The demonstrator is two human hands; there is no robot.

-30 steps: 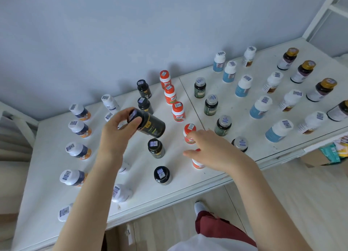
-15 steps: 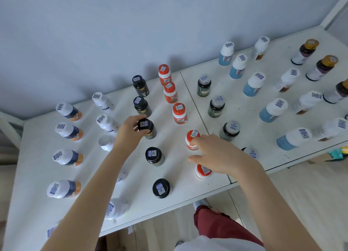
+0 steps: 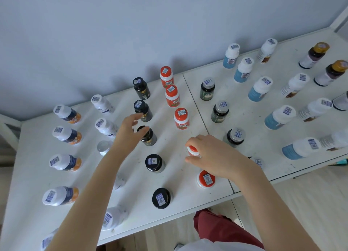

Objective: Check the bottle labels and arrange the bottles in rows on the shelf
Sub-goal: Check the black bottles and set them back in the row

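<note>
Left hand over black bottle: thumb across cap, fingers spread beyond it; grip or mere touch, cannot tell. Bottle upright on shelf, in black column running away from left hand. Right hand curled round orange-capped bottle, just under its fingertips. Advice: lift orange one straight up by cap, turn label into view, read, set down upright in line with orange column, even gaps; keep wrist off nearer orange bottle

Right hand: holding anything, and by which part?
The right hand grips the orange-capped bottle by its cap, curled round it from above.
</note>
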